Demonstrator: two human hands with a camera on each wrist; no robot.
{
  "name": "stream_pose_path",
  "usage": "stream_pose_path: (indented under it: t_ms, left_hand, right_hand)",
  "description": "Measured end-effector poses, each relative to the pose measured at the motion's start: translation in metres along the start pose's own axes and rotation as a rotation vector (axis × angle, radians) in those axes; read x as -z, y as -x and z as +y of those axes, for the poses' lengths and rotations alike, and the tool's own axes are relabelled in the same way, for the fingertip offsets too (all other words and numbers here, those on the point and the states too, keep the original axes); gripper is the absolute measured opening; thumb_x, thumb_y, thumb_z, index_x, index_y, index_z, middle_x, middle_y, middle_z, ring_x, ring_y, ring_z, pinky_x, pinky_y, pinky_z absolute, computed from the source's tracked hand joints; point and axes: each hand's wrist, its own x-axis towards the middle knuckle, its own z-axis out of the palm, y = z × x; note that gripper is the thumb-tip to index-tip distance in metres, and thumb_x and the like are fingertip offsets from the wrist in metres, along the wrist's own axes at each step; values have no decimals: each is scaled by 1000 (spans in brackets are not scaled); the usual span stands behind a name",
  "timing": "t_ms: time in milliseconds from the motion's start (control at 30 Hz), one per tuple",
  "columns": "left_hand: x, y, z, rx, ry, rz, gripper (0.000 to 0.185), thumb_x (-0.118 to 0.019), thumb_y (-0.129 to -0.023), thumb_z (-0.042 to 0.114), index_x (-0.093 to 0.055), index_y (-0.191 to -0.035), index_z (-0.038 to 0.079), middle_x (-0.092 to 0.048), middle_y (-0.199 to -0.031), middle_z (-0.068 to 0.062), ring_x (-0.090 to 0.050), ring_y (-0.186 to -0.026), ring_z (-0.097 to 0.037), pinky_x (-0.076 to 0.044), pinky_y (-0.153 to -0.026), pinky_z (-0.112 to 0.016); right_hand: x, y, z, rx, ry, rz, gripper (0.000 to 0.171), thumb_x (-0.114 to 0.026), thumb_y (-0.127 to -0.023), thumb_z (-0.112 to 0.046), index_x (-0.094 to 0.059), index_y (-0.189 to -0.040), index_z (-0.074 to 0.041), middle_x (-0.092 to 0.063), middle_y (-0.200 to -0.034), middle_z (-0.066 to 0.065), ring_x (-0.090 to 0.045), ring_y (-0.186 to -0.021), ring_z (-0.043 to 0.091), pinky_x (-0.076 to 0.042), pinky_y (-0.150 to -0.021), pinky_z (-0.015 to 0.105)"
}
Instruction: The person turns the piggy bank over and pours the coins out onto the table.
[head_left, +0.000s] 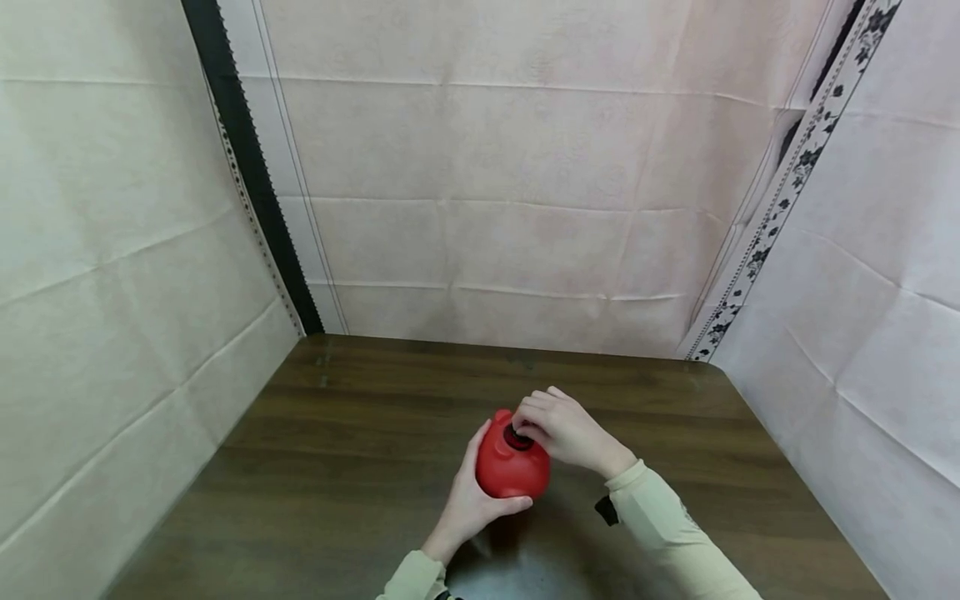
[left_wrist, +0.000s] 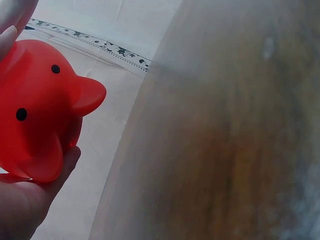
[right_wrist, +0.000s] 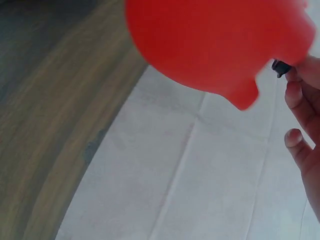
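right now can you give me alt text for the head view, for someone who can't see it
A person's left hand grips a red pig-shaped piggy bank above a dark wooden table, while the right hand pinches a black plug on it. Pale creased fabric walls enclose the table on three sides.
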Motion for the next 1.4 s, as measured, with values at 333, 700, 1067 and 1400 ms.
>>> stream_pose_path:
  t_ms: [333,700,1067,1400]
  left_hand:
    - [0,-1,-8,6,1,34,104,-87,-70,28,-21,-150,36,-44,-146,-1,-47,-128,-26,-51,-92,-35]
    - [3,0,-7,20,38,45,104,-87,-69,26,-23,-150,37,-44,-144,-2,-45,-128,-29,-54,-89,-35]
    - [4,3,-10,14,65,62,102,-88,-68,22,-26,-149,33,-46,-143,-2,-46,-127,-29,-53,-87,-31]
    - [10,5,-10,40,59,70,104,-88,-68,25,-24,-149,36,-44,-144,-1,-44,-128,-29,-55,-87,-35]
  right_hand:
    - [7,9,10,-110,14,23,16,-77,-81,-9,-66,-89,-18,-65,-86,-9,-57,-80,6,-45,-74,27]
    - [17,40,32,-284,149,44,17,-79,-77,-8,-65,-81,-18,-63,-78,-8,-54,-73,8,-40,-68,26]
    - [8,76,44,-382,226,-50,21,-77,-77,-7,-60,-74,-18,-58,-71,-10,-50,-68,9,-36,-65,27]
    - [-14,111,58,-472,242,-108,25,-76,-76,-5,-56,-70,-18,-52,-68,-11,-46,-67,8,-30,-64,25]
